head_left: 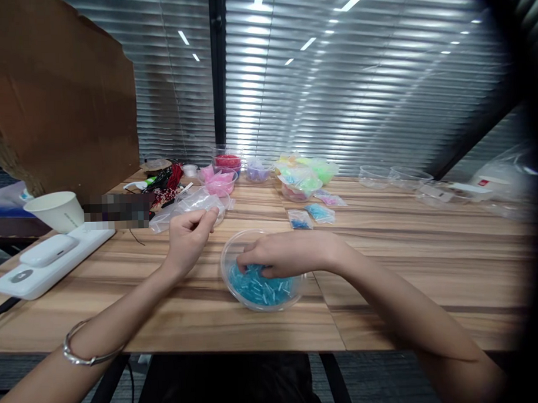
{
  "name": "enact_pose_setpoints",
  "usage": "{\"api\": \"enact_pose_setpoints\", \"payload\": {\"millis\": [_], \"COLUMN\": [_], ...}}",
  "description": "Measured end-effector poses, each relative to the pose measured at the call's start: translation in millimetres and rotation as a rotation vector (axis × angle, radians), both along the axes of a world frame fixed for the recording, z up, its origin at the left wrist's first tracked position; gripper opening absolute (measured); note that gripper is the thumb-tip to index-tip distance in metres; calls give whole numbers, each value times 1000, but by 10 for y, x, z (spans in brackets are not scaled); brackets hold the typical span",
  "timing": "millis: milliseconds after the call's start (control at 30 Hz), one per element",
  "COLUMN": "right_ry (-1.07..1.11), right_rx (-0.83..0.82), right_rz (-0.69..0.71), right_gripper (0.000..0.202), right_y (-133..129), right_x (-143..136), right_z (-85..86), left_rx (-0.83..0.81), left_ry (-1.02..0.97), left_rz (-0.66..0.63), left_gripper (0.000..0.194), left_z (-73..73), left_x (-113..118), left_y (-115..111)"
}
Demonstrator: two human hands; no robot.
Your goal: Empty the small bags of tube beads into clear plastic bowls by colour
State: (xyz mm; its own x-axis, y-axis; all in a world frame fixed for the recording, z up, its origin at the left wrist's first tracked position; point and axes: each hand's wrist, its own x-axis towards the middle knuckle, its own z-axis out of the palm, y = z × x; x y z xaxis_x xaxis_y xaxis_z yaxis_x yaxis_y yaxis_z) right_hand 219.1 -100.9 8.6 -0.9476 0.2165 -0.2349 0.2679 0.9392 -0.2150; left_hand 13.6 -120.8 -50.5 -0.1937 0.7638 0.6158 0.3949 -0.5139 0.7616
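Observation:
My right hand [284, 254] reaches over the rim of a clear round bowl [226, 267], its fingertips down among small blue tube-like pieces [265, 290]. The fingers are bent and apart enough to touch the pieces; whether any are pinched is hidden. To the left of the bowl, my left hand [193, 233] is raised with thumb and fingers pressed together in front of a clear plastic bag [198, 201]. What it holds, if anything, is too small to make out. Behind the bowl lie two small bags of blue pieces [300, 220] [320, 213].
Bowls of pink packets [219, 182], purple pieces [258, 169] and yellow-green packets [301, 180] stand at the back. A power strip [54, 262] and a paper cup [55, 210] are left, before a cardboard sheet [62, 97]. Clear containers [409, 178] sit back right.

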Motion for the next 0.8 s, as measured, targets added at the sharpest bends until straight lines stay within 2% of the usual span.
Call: {"api": "enact_pose_setpoints", "payload": {"millis": [200, 300, 400, 500, 600, 667, 800], "right_ry": [113, 113, 93, 30, -3, -7, 7], "right_rx": [-109, -132, -125, -86, -16, 26, 83], "right_rz": [-29, -25, 27, 74, 78, 86, 117], "right_gripper": [26, 26, 36, 52, 60, 58, 40], "right_y": [-4, -24, -44, -55, -61, -65, -56], "right_x": [109, 129, 91, -10, -114, -151, -145], "right_z": [208, 244, 164, 0, -148, -194, -172], "left_rx": [-18, -24, -30, -32, -36, -30, -32], "left_ry": [13, 15, 18, 21, 30, 40, 55], "left_rz": [-1, -1, -1, -4, 1, 8, 30], "left_gripper": [42, 41, 41, 40, 40, 40, 41], "left_z": [-1, -7, -13, -19, -25, -24, -8], "left_x": [7, 6, 2, -3, -11, -17, -25], "left_y": [5, 10, 13, 14, 11, 9, 2]}}
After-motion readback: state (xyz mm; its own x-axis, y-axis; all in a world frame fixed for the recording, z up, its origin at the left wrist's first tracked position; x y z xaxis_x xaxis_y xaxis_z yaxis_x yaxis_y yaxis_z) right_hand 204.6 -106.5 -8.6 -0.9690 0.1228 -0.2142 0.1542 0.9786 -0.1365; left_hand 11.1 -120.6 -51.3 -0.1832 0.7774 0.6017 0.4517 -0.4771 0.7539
